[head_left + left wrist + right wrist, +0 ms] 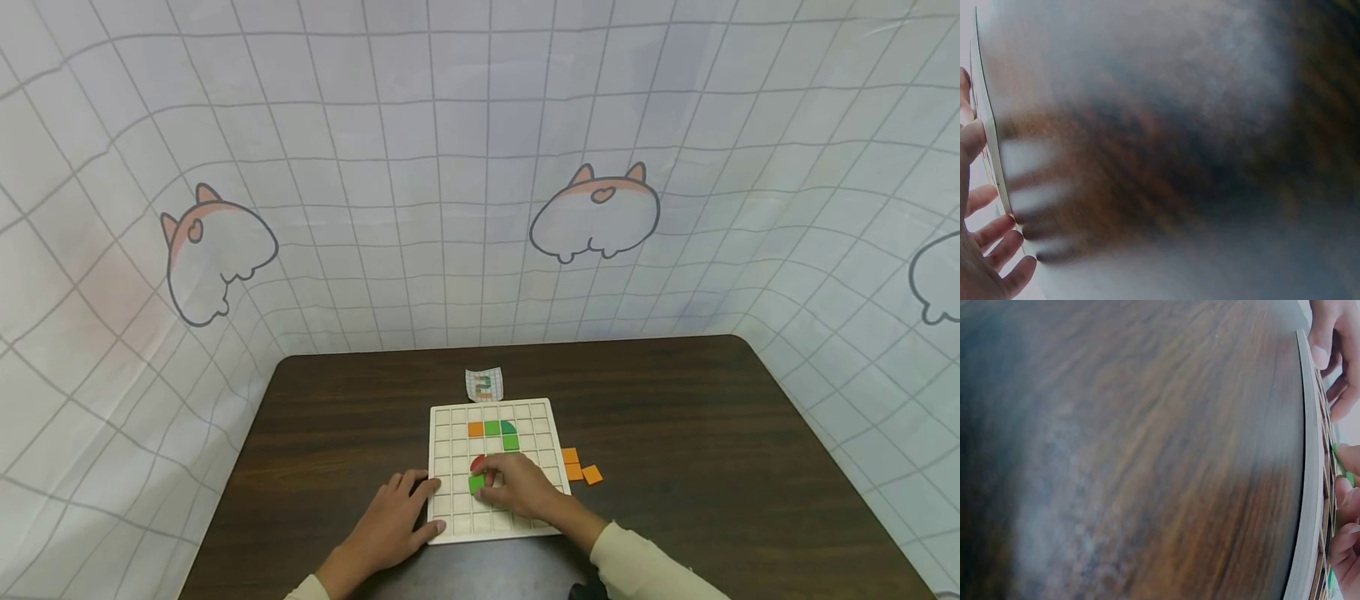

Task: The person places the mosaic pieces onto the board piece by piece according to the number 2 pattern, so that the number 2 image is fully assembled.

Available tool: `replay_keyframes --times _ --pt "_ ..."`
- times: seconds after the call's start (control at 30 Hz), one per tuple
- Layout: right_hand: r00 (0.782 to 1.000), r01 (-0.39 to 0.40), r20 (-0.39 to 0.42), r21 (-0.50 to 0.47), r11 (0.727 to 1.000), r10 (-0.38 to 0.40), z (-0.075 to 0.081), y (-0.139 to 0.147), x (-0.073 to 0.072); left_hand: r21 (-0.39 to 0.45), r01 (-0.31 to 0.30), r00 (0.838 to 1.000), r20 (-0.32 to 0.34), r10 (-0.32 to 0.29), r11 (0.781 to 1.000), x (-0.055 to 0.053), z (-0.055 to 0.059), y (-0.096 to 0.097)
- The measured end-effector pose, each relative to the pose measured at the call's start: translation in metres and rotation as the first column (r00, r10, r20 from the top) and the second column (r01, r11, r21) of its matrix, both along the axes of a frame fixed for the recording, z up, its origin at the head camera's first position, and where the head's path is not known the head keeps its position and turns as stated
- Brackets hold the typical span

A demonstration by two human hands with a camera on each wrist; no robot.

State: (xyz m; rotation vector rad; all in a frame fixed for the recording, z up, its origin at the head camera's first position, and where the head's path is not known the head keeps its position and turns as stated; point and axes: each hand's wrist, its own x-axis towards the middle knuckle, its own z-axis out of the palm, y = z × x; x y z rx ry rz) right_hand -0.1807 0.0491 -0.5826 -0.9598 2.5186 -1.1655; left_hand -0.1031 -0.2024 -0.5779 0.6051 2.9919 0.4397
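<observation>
A cream grid board [450, 504] lies flat on the table. My right hand [521, 487] reaches over its middle, thumb and index finger pinching a green square tile [476, 483]; the right wrist view shows that green tile [1340, 461] tilted at the fingertips. Just above it sits a red rounded tile [476, 462], partly covered by the fingers. Higher on the grid are an orange square [476, 429], a green square [492, 427], a dark green rounded tile [507, 427] and another green square [511, 442]. My left hand [393, 517] rests with spread fingers on the board's left edge.
A small printed card [483, 385] with a coloured pattern lies behind the board. Several loose orange tiles [592, 474] lie at the board's right side. The dark wooden table [675, 417] is enclosed by a white checked curtain [405, 208].
</observation>
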Motion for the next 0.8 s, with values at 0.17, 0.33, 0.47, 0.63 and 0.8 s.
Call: replay_keyframes --times 0.17,0.33,0.47,0.63,0.8 --pt "0.999 0.022 -0.039 0.032 0.999 -0.021 0.0017 -0.0005 0.0015 -0.004 0.000 1.000 0.012 0.000 1.000 0.0004 0.0013 -0.0001" --pt "0.997 0.041 -0.064 0.057 0.998 -0.038 0.0027 -0.0006 0.0022 0.003 0.005 1.000 -0.007 -0.005 1.000 0.0006 0.0010 0.0001" --pt "0.996 0.052 -0.069 0.063 0.997 -0.048 0.0022 -0.0010 0.0019 0.004 0.009 1.000 -0.012 -0.009 1.000 0.0013 0.0010 0.0004" --pt "0.995 0.063 -0.081 0.068 0.996 -0.057 0.0026 -0.0023 0.0016 0.001 0.004 1.000 -0.003 -0.004 1.000 0.0015 0.0026 0.0008" --pt "0.995 0.070 -0.079 0.068 0.995 -0.064 0.0042 -0.0037 0.0009 0.000 0.002 1.000 0.000 -0.002 1.000 0.0014 0.0045 0.0012"
